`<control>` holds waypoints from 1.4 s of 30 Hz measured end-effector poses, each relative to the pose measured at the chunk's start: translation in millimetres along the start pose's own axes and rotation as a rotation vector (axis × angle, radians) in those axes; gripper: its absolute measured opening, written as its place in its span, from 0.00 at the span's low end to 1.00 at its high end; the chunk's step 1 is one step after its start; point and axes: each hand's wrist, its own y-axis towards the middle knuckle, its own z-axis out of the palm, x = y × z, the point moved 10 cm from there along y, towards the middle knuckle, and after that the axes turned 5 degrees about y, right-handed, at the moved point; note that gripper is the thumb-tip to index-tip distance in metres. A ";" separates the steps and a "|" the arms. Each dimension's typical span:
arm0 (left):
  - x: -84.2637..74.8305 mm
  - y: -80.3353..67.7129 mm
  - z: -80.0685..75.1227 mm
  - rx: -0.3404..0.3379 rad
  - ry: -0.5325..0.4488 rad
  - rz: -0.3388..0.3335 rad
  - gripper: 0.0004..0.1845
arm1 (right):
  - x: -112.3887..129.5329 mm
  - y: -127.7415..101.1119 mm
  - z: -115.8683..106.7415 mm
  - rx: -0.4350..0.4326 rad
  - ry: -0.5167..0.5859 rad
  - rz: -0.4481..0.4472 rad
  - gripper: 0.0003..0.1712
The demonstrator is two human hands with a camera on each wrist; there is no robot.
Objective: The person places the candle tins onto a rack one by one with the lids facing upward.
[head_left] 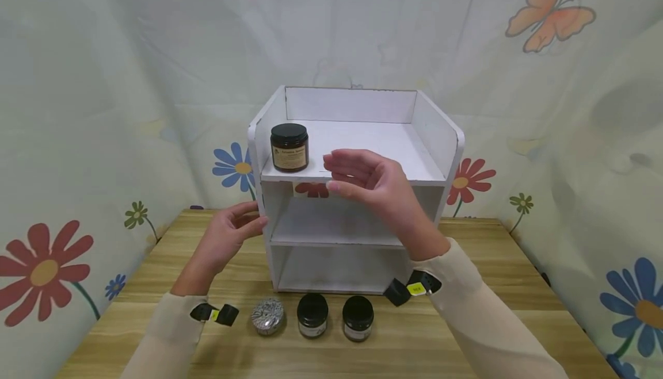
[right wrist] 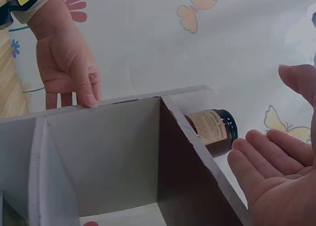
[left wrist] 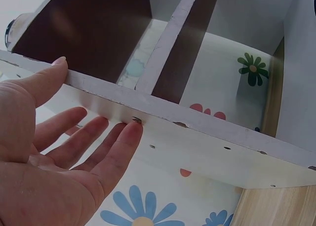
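Observation:
A dark brown jar with a black lid and tan label stands upright at the left front of the top shelf of a white shelf unit. My right hand hovers before the top shelf, right of the jar, fingers loosely extended and holding nothing. In the right wrist view a small gap separates those fingers from the jar. With its thumb at the front edge and fingers along the outer face, my left hand rests on the unit's left side panel.
On the wooden table before the unit stand a round patterned silver tin and two black-lidded jars, one in the middle and one to its right. A flower-printed curtain surrounds the table.

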 end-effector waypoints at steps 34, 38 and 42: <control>-1.9 -3.9 -1.2 -0.013 0.002 -0.014 0.39 | -52.8 -57.0 -7.3 -0.051 0.095 0.027 0.28; -1.9 -4.4 -1.3 -0.015 0.002 -0.015 0.39 | -58.2 -59.5 -5.9 -0.050 0.104 0.034 0.28; -2.2 -5.2 -1.0 -0.015 0.007 -0.015 0.39 | -64.0 -63.2 -5.7 -0.051 0.098 0.031 0.28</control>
